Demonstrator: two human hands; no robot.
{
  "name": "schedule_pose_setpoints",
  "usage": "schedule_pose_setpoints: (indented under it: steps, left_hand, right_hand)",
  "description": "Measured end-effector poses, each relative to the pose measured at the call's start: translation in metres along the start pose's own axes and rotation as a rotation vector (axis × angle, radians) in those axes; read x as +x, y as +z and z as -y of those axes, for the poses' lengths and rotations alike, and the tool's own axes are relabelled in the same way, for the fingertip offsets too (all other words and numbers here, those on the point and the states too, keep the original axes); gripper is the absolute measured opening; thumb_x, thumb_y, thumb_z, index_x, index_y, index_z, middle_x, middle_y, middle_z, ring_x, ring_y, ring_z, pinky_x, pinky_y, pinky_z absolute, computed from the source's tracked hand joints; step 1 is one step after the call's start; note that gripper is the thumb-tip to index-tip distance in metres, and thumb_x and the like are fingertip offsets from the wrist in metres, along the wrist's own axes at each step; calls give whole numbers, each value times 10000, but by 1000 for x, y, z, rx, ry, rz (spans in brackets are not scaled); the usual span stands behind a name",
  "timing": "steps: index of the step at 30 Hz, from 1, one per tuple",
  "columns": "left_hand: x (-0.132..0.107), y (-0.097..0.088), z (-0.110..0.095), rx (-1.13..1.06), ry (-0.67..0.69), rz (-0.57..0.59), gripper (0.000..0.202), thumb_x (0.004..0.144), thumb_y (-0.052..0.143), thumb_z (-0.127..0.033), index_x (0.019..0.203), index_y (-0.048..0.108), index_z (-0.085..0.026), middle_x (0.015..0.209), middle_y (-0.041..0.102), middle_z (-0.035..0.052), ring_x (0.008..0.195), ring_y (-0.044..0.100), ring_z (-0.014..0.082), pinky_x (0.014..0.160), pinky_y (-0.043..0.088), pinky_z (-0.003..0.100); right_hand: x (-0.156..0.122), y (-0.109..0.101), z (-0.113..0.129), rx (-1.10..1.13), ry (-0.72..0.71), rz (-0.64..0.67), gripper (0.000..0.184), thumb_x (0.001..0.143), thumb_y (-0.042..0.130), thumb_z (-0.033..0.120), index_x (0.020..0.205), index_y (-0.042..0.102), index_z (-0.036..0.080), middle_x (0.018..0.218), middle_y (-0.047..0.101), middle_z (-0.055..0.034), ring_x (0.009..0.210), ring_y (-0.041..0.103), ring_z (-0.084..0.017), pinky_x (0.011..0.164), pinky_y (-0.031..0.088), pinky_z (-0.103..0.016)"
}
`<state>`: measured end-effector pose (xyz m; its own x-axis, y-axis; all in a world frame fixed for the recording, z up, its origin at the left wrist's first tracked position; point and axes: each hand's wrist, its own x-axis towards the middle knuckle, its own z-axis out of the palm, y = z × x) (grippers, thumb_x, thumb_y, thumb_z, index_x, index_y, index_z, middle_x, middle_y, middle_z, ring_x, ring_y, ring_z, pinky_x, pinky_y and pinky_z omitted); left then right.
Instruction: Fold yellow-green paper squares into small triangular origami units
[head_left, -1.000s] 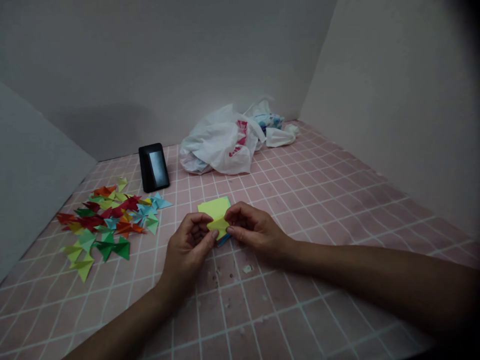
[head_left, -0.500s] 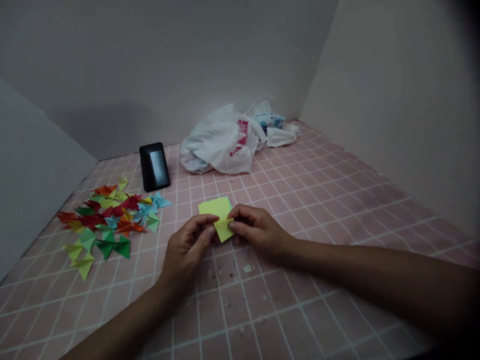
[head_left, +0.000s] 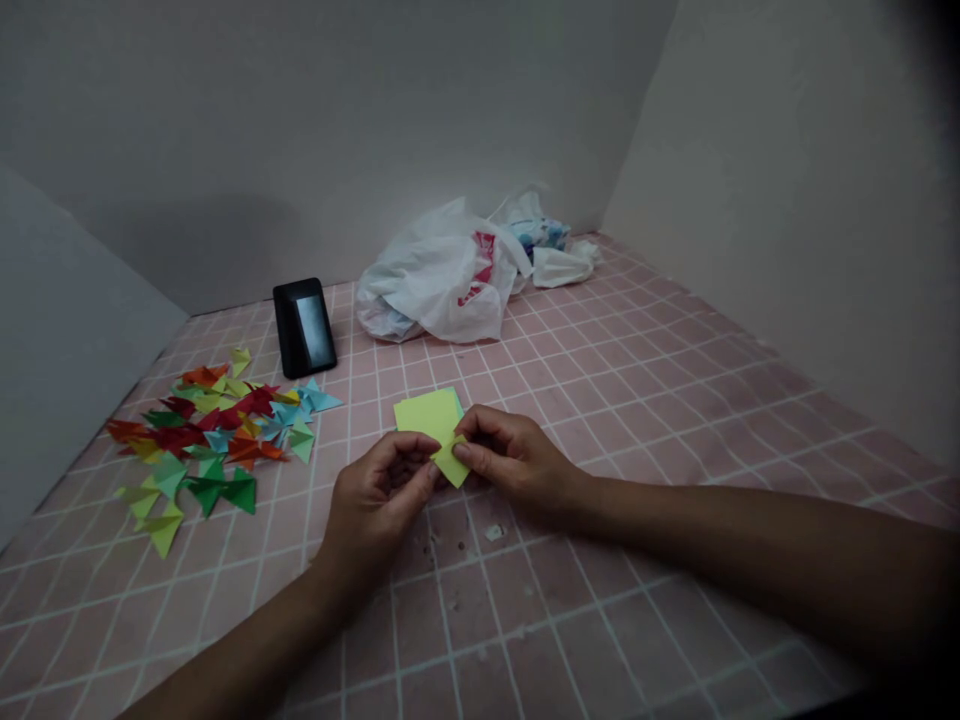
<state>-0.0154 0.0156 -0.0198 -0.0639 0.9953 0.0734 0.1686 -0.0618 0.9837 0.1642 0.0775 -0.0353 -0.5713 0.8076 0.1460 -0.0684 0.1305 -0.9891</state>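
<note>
A small folded piece of yellow paper (head_left: 453,466) is held up between my two hands, just in front of a stack of square paper sheets (head_left: 426,410). My right hand (head_left: 514,458) pinches its right side between thumb and forefinger. At its left corner, my left hand (head_left: 382,485) closes thumb and forefinger on the paper, the other fingers curled in. The stack has a yellow-green sheet on top, with a bluish-green edge peeking out at the right. My fingertips partly cover the folded piece.
Many-coloured folded paper pieces (head_left: 217,420) lie in a heap at the left. Behind them a black device with a shiny screen (head_left: 304,328) leans upright. A white plastic bag (head_left: 442,270) and a blue-patterned packet (head_left: 544,235) sit against the back wall. Paper scraps (head_left: 495,532) dot the pink checked cloth (head_left: 675,400).
The yellow paper has turned slightly in my fingers, and its upper flap looks different. Both hands stay in nearly the same place. The view has shifted a little.
</note>
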Motion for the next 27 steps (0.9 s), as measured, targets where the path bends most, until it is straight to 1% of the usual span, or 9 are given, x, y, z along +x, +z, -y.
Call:
schedule_pose_setpoints:
  steps: [3, 9, 14, 17, 20, 22, 25, 27]
  left_hand:
    - [-1, 0, 0, 40, 11, 7, 113, 821, 712, -224, 927, 685, -197, 799, 746, 9, 694, 723, 139, 660, 565, 228]
    - [-1, 1, -1, 62, -19, 3, 85, 819, 709, -250, 868, 679, -187, 779, 743, 16, 685, 726, 152, 650, 564, 244]
    - [0, 1, -4, 102, -6, -7, 79, 814, 695, -250, 857, 686, -184, 795, 729, 16, 708, 696, 145, 654, 546, 240]
    - [-1, 1, -7, 77, -16, 15, 70, 818, 688, -249, 849, 683, -186, 784, 725, 9, 716, 690, 140, 667, 546, 235]
    - [-2, 0, -10, 59, -48, 46, 82, 853, 655, -256, 878, 691, -187, 815, 731, 13, 746, 691, 139, 695, 548, 236]
    - [-3, -1, -12, 36, -69, 64, 86, 848, 663, -253, 900, 692, -190, 832, 731, 11, 757, 687, 135, 690, 543, 223]
    - [-2, 0, -12, -13, -94, 78, 113, 804, 718, -224, 906, 677, -198, 823, 722, -6, 747, 685, 123, 672, 542, 200]
    - [0, 2, -11, -41, -80, 81, 126, 797, 730, -206, 908, 669, -204, 828, 717, -14, 755, 692, 115, 686, 551, 194]
  right_hand:
    - [0, 0, 2, -34, -25, -7, 150, 891, 603, 273, 790, 530, 188, 720, 553, 11, 658, 491, -118, 604, 393, -261]
    - [-1, 0, 5, -128, -76, -7, 145, 904, 569, 264, 789, 517, 194, 697, 528, 18, 653, 471, -122, 602, 379, -263]
    - [-3, 1, 6, -138, -90, -5, 146, 911, 563, 256, 790, 510, 195, 694, 526, 18, 655, 465, -122, 602, 371, -262]
    - [-3, 0, 6, -159, -119, -7, 147, 911, 566, 251, 789, 509, 192, 699, 519, 20, 648, 456, -118, 596, 365, -258]
    - [-3, 0, 5, -172, -148, -14, 148, 911, 562, 248, 788, 508, 187, 706, 516, 20, 648, 456, -117, 595, 364, -255]
    - [-3, 0, 5, -170, -139, -22, 150, 915, 558, 249, 788, 507, 186, 704, 515, 21, 649, 459, -116, 596, 365, -254]
    - [-3, 0, 5, -158, -110, -30, 155, 919, 560, 257, 792, 507, 186, 694, 515, 25, 640, 459, -114, 592, 365, -252]
    - [-3, 0, 5, -135, -90, -32, 157, 920, 562, 265, 796, 507, 187, 687, 518, 26, 632, 461, -112, 587, 365, -251]
